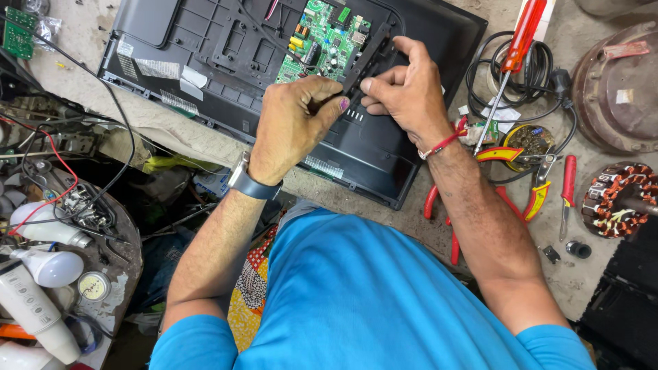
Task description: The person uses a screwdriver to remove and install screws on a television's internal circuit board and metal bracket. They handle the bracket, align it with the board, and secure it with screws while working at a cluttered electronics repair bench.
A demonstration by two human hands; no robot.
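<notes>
Gripping a thin dark tool, mostly hidden inside the fist, the left hand [295, 127] is closed with thumb pressed over it; tool type cannot be made out. Just beside it, the right hand [406, 85] pinches a black plastic strip [367, 58], fingers together on it, strip angled upward from the knuckles. Both hands sit over the black rear panel [226, 55] of a flat screen. Immediately above the left hand lies a green circuit board [322, 41], its lower edge covered by the fingers. Right of the right wrist: red-handled screwdriver [515, 58], coiled black cable [545, 65], red pliers [439, 205] partly under the forearm.
</notes>
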